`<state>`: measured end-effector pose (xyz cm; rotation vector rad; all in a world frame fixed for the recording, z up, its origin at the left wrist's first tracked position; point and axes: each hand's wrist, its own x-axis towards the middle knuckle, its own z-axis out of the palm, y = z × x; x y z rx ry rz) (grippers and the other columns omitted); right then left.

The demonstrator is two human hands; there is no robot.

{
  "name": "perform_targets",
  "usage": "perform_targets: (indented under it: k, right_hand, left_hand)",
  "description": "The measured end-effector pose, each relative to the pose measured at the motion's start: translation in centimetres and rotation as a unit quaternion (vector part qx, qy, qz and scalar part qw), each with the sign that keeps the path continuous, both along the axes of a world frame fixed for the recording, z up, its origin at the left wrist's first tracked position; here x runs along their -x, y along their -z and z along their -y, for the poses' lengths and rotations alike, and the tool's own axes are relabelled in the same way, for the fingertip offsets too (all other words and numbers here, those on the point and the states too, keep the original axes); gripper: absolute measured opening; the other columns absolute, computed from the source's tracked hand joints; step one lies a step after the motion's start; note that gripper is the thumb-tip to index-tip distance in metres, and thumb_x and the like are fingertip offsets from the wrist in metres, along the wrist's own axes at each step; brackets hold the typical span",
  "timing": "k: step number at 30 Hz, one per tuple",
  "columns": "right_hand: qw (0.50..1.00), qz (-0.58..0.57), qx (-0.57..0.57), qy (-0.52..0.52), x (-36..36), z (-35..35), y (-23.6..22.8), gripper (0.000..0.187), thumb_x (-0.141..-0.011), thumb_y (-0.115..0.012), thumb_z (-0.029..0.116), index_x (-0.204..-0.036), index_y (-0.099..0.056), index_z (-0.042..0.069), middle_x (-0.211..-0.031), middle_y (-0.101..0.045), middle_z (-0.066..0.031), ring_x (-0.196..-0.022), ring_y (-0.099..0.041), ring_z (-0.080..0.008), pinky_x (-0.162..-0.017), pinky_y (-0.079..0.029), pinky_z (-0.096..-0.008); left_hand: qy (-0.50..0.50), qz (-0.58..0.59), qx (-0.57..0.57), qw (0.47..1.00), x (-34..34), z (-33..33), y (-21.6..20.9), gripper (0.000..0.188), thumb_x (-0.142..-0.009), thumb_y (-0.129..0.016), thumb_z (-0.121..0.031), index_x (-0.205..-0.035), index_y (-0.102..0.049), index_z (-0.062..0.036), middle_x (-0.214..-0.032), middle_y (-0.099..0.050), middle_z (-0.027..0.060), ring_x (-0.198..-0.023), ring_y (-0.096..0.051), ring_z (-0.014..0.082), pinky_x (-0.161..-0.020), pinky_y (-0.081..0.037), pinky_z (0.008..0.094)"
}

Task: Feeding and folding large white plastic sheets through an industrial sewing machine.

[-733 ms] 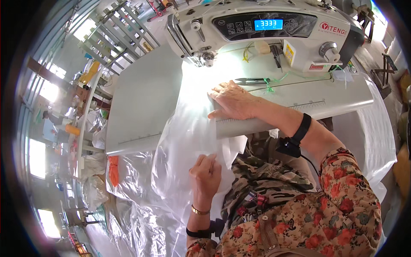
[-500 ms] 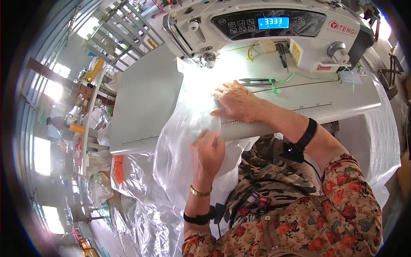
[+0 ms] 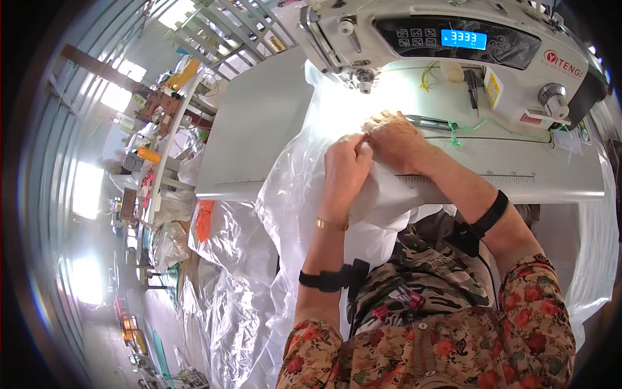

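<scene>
A white translucent plastic sheet [image 3: 291, 170] lies over the front of the sewing machine table and hangs down its edge. My left hand [image 3: 345, 170] is closed on the sheet, thumb and fingers pinching it. Just right of it and touching it, my right hand [image 3: 400, 141] has its fingers bent down on the same sheet, seemingly gripping its edge; glare hides the fingertips. Both hands are in front of the needle area of the white sewing machine [image 3: 369, 48]. A dark, slim pointed tool [image 3: 429, 121] lies just beyond my right hand.
Green thread [image 3: 455, 137] trails across the table [image 3: 249, 117]. A dark-handled tool [image 3: 472, 87] and a pale rounded piece [image 3: 452, 71] lie under the machine arm. An orange bundle [image 3: 204, 220] hangs at the table's left front edge. Crumpled clear plastic [image 3: 233, 305] fills the space below.
My left hand has moved up the sheet to meet my right hand, and its fingers now pinch the plastic. The whole view has shifted, so the machine appears farther right.
</scene>
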<state>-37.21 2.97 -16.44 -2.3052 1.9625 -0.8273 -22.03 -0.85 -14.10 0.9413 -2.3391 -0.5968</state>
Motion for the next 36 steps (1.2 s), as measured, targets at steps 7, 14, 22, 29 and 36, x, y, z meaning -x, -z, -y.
perform_targets:
  k: [7, 14, 22, 29, 36]
  right_hand:
    - [0.996, -0.038, 0.077, -0.041, 0.8, 0.4, 2.8, 0.026, -0.081, -0.059, 0.013, -0.105, -0.058, 0.002, -0.101, -0.061, -0.0182, -0.101, -0.058, -0.0338, -0.087, -0.045, -0.0459]
    - [0.991, 0.042, 0.095, -0.087, 3.5, -0.5, 4.9, 0.066, -0.087, -0.056, 0.009, -0.147, -0.031, 0.0, -0.146, -0.042, -0.0208, -0.135, -0.042, -0.0308, -0.114, -0.03, -0.038]
    - [0.827, 0.538, -0.108, -0.124, -3.0, -14.2, 3.6, 0.05, -0.102, -0.04, 0.019, -0.145, -0.032, -0.004, -0.144, -0.044, -0.0148, -0.133, -0.042, -0.0212, -0.112, -0.033, -0.0373]
    - [0.826, 0.544, -0.146, -0.028, 2.1, -18.7, 18.2, 0.041, -0.098, -0.051, 0.026, -0.128, -0.054, -0.002, -0.124, -0.06, -0.009, -0.113, -0.055, -0.0189, -0.099, -0.041, -0.0327]
    - [0.943, 0.286, -0.165, 0.046, -1.1, -16.1, 15.9, 0.031, -0.087, -0.069, 0.017, -0.108, -0.063, -0.003, -0.097, -0.065, -0.0169, -0.09, -0.06, -0.0183, -0.076, -0.048, -0.0344]
  left_hand:
    - [-0.001, -0.045, 0.078, 0.996, -10.5, -11.9, 1.2, 0.074, -0.084, -0.073, -0.022, -0.144, -0.036, 0.0, -0.149, -0.034, 0.0237, -0.136, -0.036, 0.0393, -0.105, -0.039, 0.0451]
    - [-0.243, 0.059, 0.022, 0.968, -23.8, -19.3, 11.1, 0.116, -0.068, -0.086, -0.03, -0.153, -0.011, -0.0073, -0.159, -0.003, 0.0222, -0.146, -0.007, 0.04, -0.117, -0.017, 0.0518]
    - [-0.369, 0.119, -0.045, 0.921, -32.5, -27.4, 18.8, 0.124, -0.064, -0.087, -0.038, -0.153, -0.007, -0.0049, -0.158, -0.002, 0.0254, -0.147, -0.006, 0.0415, -0.117, -0.013, 0.0519]
    - [-0.383, 0.122, -0.131, 0.906, -31.8, -28.0, 23.6, 0.128, -0.062, -0.086, -0.045, -0.154, -0.006, -0.0084, -0.16, -0.001, 0.0202, -0.148, -0.001, 0.041, -0.113, -0.012, 0.0622]
    - [-0.426, 0.142, -0.219, 0.866, -30.0, -27.6, 27.9, 0.132, -0.058, -0.088, -0.044, -0.154, -0.006, -0.0074, -0.161, -0.001, 0.019, -0.148, -0.002, 0.0402, -0.107, -0.017, 0.0687]
